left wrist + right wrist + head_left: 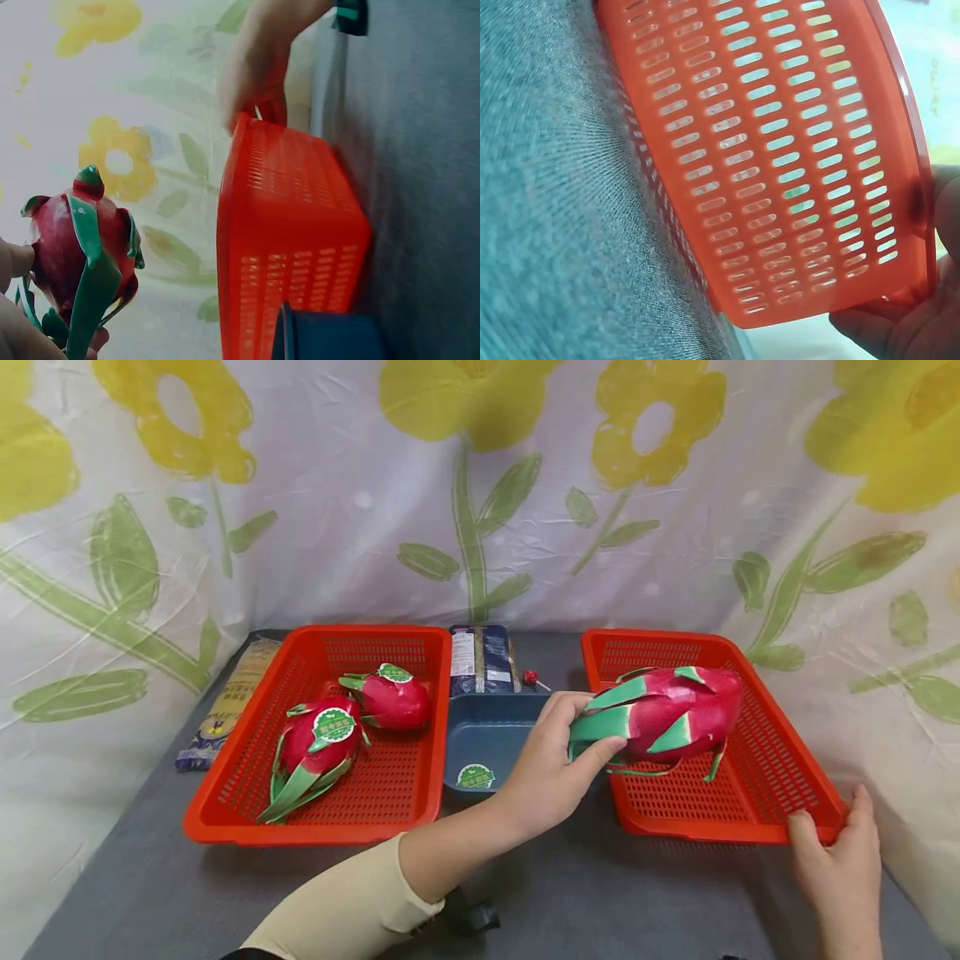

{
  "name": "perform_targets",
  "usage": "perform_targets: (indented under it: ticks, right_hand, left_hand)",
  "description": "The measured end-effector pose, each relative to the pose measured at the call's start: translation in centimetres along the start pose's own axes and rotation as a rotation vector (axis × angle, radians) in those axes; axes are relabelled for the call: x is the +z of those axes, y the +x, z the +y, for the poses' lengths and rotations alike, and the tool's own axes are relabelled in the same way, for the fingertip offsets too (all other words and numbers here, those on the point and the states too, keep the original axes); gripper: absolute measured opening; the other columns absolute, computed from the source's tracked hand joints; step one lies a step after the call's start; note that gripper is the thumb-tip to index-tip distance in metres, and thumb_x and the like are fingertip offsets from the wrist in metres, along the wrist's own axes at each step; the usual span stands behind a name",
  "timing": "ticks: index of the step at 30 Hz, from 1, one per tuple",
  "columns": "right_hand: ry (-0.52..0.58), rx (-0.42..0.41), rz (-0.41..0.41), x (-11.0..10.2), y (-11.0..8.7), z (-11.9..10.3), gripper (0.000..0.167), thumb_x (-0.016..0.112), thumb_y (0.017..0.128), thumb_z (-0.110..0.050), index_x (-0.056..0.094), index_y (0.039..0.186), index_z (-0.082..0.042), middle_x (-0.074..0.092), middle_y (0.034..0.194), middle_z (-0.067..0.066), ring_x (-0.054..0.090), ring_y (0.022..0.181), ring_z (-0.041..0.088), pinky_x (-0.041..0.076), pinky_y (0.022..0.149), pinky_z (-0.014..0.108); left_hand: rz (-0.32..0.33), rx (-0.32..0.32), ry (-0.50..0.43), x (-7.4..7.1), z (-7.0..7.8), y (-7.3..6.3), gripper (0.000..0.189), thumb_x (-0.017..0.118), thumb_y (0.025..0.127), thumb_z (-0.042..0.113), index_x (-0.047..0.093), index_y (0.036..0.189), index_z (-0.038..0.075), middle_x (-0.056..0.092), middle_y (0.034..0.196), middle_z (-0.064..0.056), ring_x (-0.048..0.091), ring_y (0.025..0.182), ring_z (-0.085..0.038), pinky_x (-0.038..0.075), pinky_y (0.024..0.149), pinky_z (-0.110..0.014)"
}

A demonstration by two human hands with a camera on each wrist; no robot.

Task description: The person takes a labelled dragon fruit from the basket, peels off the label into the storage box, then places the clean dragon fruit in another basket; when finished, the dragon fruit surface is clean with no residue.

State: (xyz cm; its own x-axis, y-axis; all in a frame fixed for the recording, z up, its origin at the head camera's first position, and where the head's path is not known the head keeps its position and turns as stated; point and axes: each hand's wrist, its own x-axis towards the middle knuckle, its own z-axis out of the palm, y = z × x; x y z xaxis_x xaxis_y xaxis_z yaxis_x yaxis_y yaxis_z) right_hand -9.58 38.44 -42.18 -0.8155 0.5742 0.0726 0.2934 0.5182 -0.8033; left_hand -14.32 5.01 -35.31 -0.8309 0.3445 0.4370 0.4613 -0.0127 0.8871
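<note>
My left hand (551, 760) holds a pink dragon fruit (678, 714) by its green-leaved end, above the right red basket (682, 802). In the left wrist view, the thumb and fingers lie around the leafy part of this dragon fruit (52, 247). My right hand (843, 864) grips the near right corner of the same basket, thumb on the inner side of the rim. The right wrist view shows that hand (919, 330) at the corner of the slotted basket wall (772, 172). Two more dragon fruits, one in front (318, 743) and one behind (396, 700), lie in the left red basket (397, 797).
Between the baskets stands a blue tray (487, 727) with a green-and-white sticker (476, 776) in it. Behind it are a dark blue packet (480, 660) and a red lollipop (531, 678). A long yellowish packet (236, 702) lies left of the left basket. A flowered curtain (337, 552) hangs behind.
</note>
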Motion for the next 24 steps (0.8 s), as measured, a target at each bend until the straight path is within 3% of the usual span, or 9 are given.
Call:
perform_targets:
  ticks: [5,8,13,18,24]
  right_hand:
    - [0.101,0.080,-0.017,0.1,0.1,0.2,0.085,0.045,0.098,-0.020,-0.006,0.165,-0.015,0.021,0.165,0.025,0.034,0.138,0.042,0.023,0.121,0.048]
    - [0.136,0.101,-0.015,0.4,0.1,0.2,0.083,0.044,0.099,-0.021,-0.006,0.165,-0.016,0.023,0.165,0.024,0.034,0.138,0.039,0.023,0.121,0.042]
    - [0.152,0.138,-0.018,0.5,0.4,0.0,0.082,0.041,0.100,-0.020,-0.008,0.165,-0.017,0.018,0.167,0.020,0.031,0.141,0.039,0.029,0.118,0.051]
    - [0.174,0.143,0.002,0.9,0.5,-0.1,0.077,0.038,0.101,-0.021,-0.004,0.166,-0.018,0.016,0.169,0.016,0.027,0.148,0.039,0.026,0.118,0.054]
    - [0.147,0.122,0.041,1.0,0.3,0.1,0.073,0.038,0.102,-0.022,0.003,0.166,-0.015,0.025,0.165,0.019,0.035,0.143,0.042,0.030,0.115,0.058]
  left_hand:
    - [-0.045,-0.082,0.028,2.1,-0.3,2.0,0.040,0.073,0.097,0.019,0.051,0.129,0.009,0.050,0.126,0.002,0.049,0.114,-0.007,0.057,0.080,-0.023]
    - [-0.087,-0.129,0.099,3.6,-0.8,3.2,0.040,0.073,0.096,0.021,0.053,0.129,0.008,0.051,0.124,0.003,0.049,0.108,-0.004,0.055,0.076,-0.019]
    - [-0.128,-0.163,0.259,6.2,-2.0,5.0,0.043,0.076,0.094,0.027,0.056,0.127,0.008,0.053,0.120,0.003,0.049,0.101,-0.002,0.051,0.074,-0.016]
    - [-0.145,-0.181,0.429,8.2,-3.1,6.1,0.044,0.076,0.094,0.034,0.058,0.127,0.011,0.055,0.118,0.003,0.050,0.100,-0.002,0.045,0.079,-0.021]
    - [-0.178,-0.235,0.512,9.6,-3.8,6.8,0.044,0.077,0.093,0.035,0.059,0.126,0.012,0.056,0.114,0.003,0.050,0.098,-0.005,0.045,0.079,-0.023]
